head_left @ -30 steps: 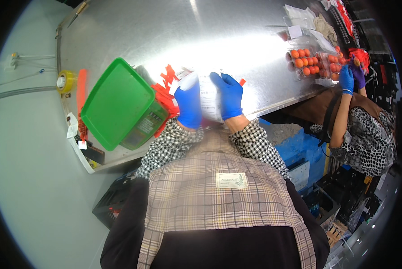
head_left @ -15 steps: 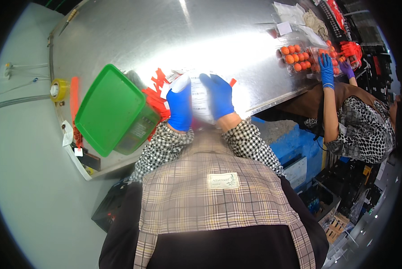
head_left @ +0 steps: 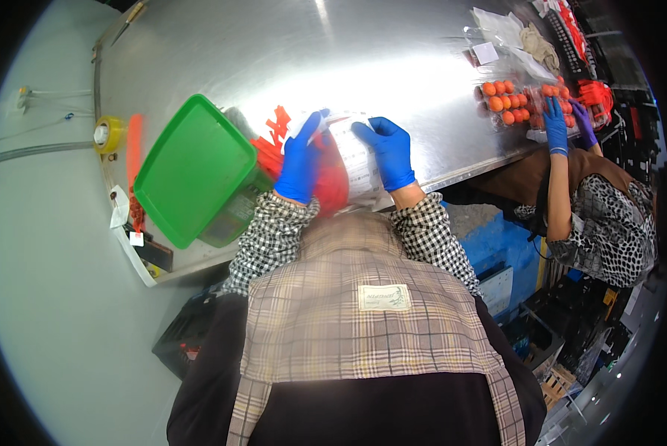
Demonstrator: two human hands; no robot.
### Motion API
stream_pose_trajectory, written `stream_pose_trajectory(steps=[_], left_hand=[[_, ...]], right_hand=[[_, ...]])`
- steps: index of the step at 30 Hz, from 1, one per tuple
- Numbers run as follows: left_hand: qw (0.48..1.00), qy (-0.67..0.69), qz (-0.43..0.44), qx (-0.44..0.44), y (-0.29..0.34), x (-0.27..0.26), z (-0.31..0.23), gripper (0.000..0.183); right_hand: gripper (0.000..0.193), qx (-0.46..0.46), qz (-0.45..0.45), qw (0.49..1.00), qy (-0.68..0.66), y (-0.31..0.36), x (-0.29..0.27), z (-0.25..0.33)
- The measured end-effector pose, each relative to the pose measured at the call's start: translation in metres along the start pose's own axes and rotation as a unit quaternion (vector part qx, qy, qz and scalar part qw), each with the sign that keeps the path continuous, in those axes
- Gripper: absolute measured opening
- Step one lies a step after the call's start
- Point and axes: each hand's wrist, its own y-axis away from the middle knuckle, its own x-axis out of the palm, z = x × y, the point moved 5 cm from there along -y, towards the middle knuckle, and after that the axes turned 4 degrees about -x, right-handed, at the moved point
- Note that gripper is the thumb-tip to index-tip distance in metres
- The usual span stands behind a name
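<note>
The steel table [head_left: 289, 52] is the biggest thing before me, a broad shiny sheet that catches a bright glare across its middle. On its left part lies a green tray [head_left: 192, 167], tilted, resting over a green bin whose side shows just under its right edge. Further along the table's right end sit clear punnets of orange-red tomatoes [head_left: 506, 102], and a co-worker in a spotted top reaches over them with a blue-gloved hand [head_left: 555, 123]. A yellow tape roll [head_left: 107, 134] sits on the table's left edge.

Right in front of me, at the near edge of the table, I hold a clear plastic bag [head_left: 352, 160] with white print, with something red showing inside it against my left wrist. My left hand [head_left: 301, 163], in a blue glove, is clenched around the bag's left side, fingers up at its top corner. My right hand [head_left: 387, 152], gloved the same, grasps the bag's right edge, thumb laid on its face. The bag sits between both hands, just right of the tray. Small red pieces [head_left: 274, 134] lie on the steel just beyond my left hand, beside the tray.
</note>
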Motion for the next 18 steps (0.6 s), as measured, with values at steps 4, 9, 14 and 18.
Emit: stream_pose_trajectory(steps=[4,9,14,18], left_hand=[[0.998,0.036,0.014,-0.046,-0.002,0.027,-0.024,0.041],[0.986,0.137,0.017,-0.093,-0.005,0.017,-0.006,0.038],[0.98,0.161,-0.006,-0.116,0.001,0.022,-0.011,0.04],[0.981,0.161,-0.007,-0.106,0.0,0.02,-0.008,0.046]], right_hand=[[0.016,-0.015,0.012,0.999,0.029,0.0,0.003,0.0],[0.017,-0.006,-0.007,0.999,0.033,-0.001,-0.002,0.002],[0.02,0.019,-0.008,0.999,0.024,-0.002,-0.006,0.001],[0.02,0.05,0.001,0.999,-0.013,-0.002,-0.003,0.005]])
